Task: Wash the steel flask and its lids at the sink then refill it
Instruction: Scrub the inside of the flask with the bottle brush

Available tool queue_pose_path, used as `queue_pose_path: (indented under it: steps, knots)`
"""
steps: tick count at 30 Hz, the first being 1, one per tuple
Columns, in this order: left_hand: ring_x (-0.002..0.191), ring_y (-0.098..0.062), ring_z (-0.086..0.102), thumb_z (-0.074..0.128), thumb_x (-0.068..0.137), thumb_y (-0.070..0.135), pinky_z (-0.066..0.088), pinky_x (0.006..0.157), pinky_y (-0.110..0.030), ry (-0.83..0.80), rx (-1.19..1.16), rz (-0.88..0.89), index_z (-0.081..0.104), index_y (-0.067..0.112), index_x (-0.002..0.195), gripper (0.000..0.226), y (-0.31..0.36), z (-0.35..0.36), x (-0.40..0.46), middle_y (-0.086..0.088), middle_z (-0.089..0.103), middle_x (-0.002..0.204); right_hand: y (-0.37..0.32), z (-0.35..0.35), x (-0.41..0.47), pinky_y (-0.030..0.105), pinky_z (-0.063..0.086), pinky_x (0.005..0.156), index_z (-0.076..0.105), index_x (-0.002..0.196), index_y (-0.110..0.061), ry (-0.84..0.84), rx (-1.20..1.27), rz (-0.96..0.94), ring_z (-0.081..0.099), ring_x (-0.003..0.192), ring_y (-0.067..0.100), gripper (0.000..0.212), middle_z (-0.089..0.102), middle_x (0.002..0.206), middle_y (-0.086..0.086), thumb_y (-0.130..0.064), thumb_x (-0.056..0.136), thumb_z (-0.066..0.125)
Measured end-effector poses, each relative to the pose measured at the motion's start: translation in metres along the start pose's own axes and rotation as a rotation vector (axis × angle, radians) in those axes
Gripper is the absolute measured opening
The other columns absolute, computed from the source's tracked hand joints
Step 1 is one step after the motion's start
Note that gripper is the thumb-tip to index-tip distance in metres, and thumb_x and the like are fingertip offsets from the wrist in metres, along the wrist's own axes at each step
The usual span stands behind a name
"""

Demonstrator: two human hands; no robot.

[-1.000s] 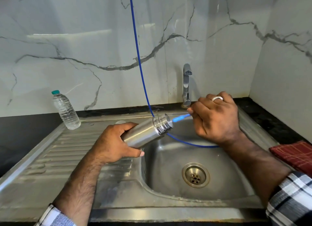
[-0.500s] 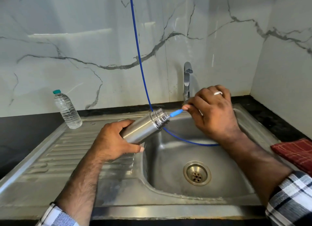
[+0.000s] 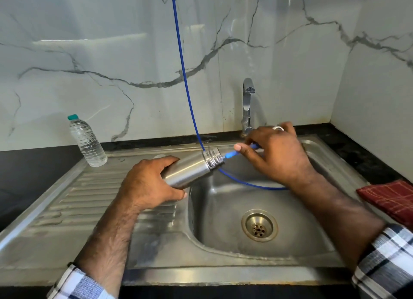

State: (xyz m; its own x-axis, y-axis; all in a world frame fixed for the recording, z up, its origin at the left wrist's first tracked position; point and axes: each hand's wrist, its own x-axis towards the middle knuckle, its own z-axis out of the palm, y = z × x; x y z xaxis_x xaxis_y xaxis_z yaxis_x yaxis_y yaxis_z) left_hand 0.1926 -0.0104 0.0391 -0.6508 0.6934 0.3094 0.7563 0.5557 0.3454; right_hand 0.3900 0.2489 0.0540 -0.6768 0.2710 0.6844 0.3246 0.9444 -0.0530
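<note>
Flask (image 3: pixel 190 172) in left hand's (image 3: pixel 148 187) grip; right hand (image 3: pixel 277 155) pinches hose (image 3: pixel 230 154), tip hidden.

The left hand (image 3: pixel 147 184) grips the steel flask (image 3: pixel 190 172) round its body and holds it tilted over the left edge of the sink (image 3: pixel 223 209) basin, open threaded mouth aimed right. The right hand (image 3: pixel 277 155) pinches the end of a thin blue tube (image 3: pixel 183 75), whose tip sits at the flask's mouth; the tube hangs from above and loops across the basin. Behind the sink stands a tap (image 3: pixel 247 106). A plastic water bottle (image 3: pixel 87 142) stands at the sink's back left corner, a red checked cloth (image 3: pixel 391 198) lies to the sink's right.
</note>
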Motion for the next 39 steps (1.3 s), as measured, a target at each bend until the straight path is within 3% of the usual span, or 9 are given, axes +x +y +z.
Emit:
queue_pose_path:
  steps: [2,5,11,14,19,23,31,36,39]
  knots:
    - [0.087,-0.004,0.069,0.088,0.038,0.071,0.062,0.08,-0.033,0.002,-0.042,-0.016,0.062,0.051,0.132,0.1,-0.005,-0.001,0.0,0.024,0.072,0.103,0.004,0.007,-0.001,0.044,0.041,0.095,0.074,0.091,-0.025,0.149,-0.015,-0.183,0.064,0.083,0.023,0.042,0.07,0.084,-0.007,-0.059,0.103,0.053]
    - [0.09,-0.006,0.069,0.09,0.042,0.065,0.062,0.083,-0.033,0.026,-0.024,0.009,0.058,0.053,0.137,0.101,-0.003,-0.002,0.0,0.023,0.072,0.107,0.014,0.008,0.003,0.037,0.034,0.087,0.079,0.092,-0.027,0.165,0.069,-0.261,0.065,0.085,0.024,0.032,0.072,0.084,-0.008,-0.049,0.1,0.057]
    - [0.088,-0.005,0.066,0.091,0.048,0.056,0.061,0.082,-0.033,0.046,0.018,0.062,0.056,0.054,0.139,0.098,0.009,-0.003,-0.001,0.025,0.07,0.102,0.044,-0.011,0.011,0.044,0.038,0.087,0.079,0.079,-0.028,0.102,0.187,-0.198,0.068,0.076,0.015,0.037,0.069,0.071,-0.016,-0.056,0.092,0.058]
    - [0.085,-0.003,0.068,0.09,0.045,0.058,0.062,0.081,-0.033,0.042,-0.015,0.042,0.057,0.053,0.135,0.096,0.002,-0.004,-0.004,0.026,0.072,0.099,0.058,-0.016,0.01,0.041,0.036,0.084,0.083,0.083,-0.03,0.134,0.223,-0.135,0.067,0.072,0.014,0.036,0.052,0.064,-0.031,-0.056,0.091,0.059]
    - [0.091,-0.009,0.068,0.089,0.044,0.06,0.063,0.085,-0.036,0.033,0.037,0.003,0.058,0.05,0.138,0.099,0.006,-0.001,-0.003,0.02,0.072,0.108,0.039,-0.008,0.008,0.046,0.037,0.088,0.081,0.08,-0.031,0.15,0.171,-0.099,0.069,0.077,0.016,0.03,0.07,0.07,-0.016,-0.052,0.089,0.062]
    - [0.093,-0.009,0.067,0.087,0.043,0.066,0.062,0.087,-0.036,0.031,0.033,0.018,0.057,0.053,0.138,0.101,0.019,0.007,0.0,0.019,0.071,0.109,0.019,0.004,0.009,0.034,0.025,0.085,0.079,0.079,-0.031,0.118,0.167,-0.15,0.068,0.08,0.016,0.038,0.073,0.076,-0.014,-0.057,0.088,0.054]
    - [0.089,-0.005,0.069,0.087,0.039,0.071,0.064,0.083,-0.036,-0.037,-0.039,0.026,0.06,0.054,0.135,0.1,0.019,0.004,0.002,0.022,0.072,0.102,0.046,-0.013,0.011,0.037,0.027,0.087,0.081,0.085,-0.033,0.125,0.187,-0.236,0.064,0.079,0.014,0.031,0.069,0.074,-0.016,-0.055,0.091,0.06]
    - [0.086,-0.003,0.07,0.089,0.043,0.063,0.064,0.08,-0.035,0.015,-0.048,0.032,0.063,0.05,0.131,0.093,0.002,-0.008,-0.003,0.022,0.074,0.099,0.069,-0.026,0.011,0.047,0.031,0.087,0.083,0.082,-0.027,0.188,0.23,-0.128,0.055,0.07,0.011,0.034,0.049,0.064,-0.029,-0.049,0.091,0.059]
    - [0.09,-0.005,0.068,0.092,0.047,0.061,0.063,0.082,-0.034,0.018,0.002,0.026,0.062,0.049,0.134,0.094,0.012,-0.002,-0.005,0.02,0.072,0.105,0.05,-0.017,0.012,0.043,0.027,0.088,0.083,0.082,-0.03,0.185,0.177,-0.115,0.063,0.074,0.017,0.034,0.053,0.067,-0.024,-0.051,0.091,0.057]
